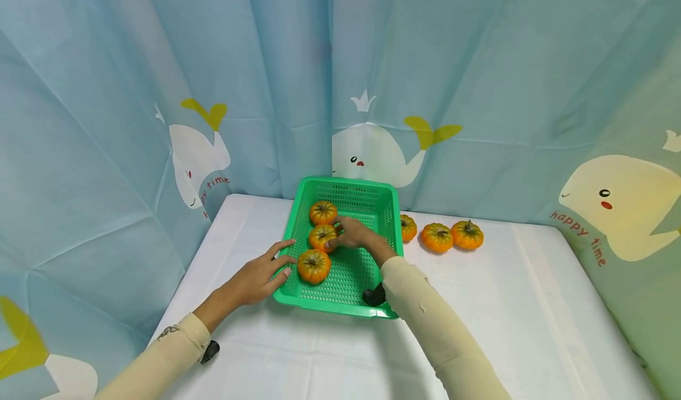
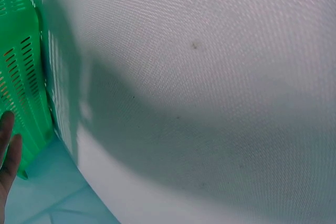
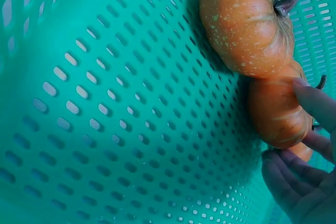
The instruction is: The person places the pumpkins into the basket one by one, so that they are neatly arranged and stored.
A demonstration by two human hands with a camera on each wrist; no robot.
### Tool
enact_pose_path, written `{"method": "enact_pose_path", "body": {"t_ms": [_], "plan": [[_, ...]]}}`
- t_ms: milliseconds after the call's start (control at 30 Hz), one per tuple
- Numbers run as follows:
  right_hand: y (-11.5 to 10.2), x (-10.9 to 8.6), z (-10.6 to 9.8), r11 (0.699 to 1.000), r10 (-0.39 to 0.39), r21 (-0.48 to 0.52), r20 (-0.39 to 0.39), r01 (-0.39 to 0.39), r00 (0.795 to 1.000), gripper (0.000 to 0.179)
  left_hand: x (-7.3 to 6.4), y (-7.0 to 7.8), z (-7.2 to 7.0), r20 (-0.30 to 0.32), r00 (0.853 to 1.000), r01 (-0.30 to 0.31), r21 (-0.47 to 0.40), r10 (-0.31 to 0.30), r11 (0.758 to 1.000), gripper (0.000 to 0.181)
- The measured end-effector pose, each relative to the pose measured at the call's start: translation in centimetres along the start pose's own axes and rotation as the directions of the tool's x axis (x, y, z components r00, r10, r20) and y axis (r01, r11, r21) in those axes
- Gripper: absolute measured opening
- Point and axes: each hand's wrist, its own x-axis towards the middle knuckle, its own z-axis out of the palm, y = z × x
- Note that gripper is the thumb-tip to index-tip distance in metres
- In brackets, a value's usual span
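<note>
A green plastic basket [image 1: 346, 311] holds three small orange pumpkins in a row along its left side. My right hand [image 1: 351, 233] reaches inside and grips the middle pumpkin [image 1: 321, 236]. In the right wrist view the thumb lies on that pumpkin [image 3: 275, 111], with the other fingers curled at its side. The near pumpkin [image 1: 314, 266] and the far pumpkin [image 1: 323, 212] sit on either side of it. At the basket's left wall is my left hand [image 1: 260, 277], fingers spread and fingertips right at the rim; only its fingers [image 2: 11, 156] show in the left wrist view.
Right of the basket, three more pumpkins stand on the white table: one partly hidden by the basket wall [image 1: 408, 228], a middle one [image 1: 437, 237] and a right one [image 1: 467, 234]. A blue curtain [image 1: 298, 81] with whale prints rises behind the table and at its sides.
</note>
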Motion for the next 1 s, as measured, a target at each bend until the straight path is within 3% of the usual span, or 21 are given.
{"method": "enact_pose_path", "body": {"t_ms": [533, 1000], "plan": [[-0.4, 0.3, 0.6, 1.000, -0.017, 0.015, -0.019, 0.017, 1.000, 0.065, 0.0, 0.1, 0.0, 0.000, 1.000, -0.004, -0.004, 0.004, 1.000, 0.031], [-1.1, 0.3, 0.5, 1.000, 0.023, 0.004, -0.021, -0.023, 1.000, 0.069, 0.0, 0.1, 0.0, 0.002, 1.000, 0.003, 0.007, -0.003, 1.000, 0.031]]}}
